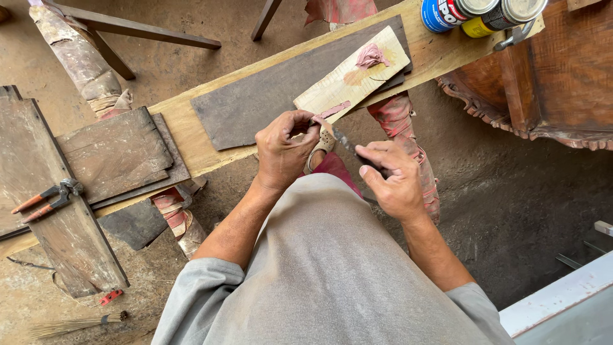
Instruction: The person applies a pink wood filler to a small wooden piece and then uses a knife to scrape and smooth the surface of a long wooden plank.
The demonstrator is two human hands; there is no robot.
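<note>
Right hand (396, 182): closed on a putty knife (348, 145). Left hand (284, 150): fingertips pinched at the blade tip, apparently wiping it. Pink filler (370, 56) already mixed on pale board (351, 76); none seen applied.
</note>
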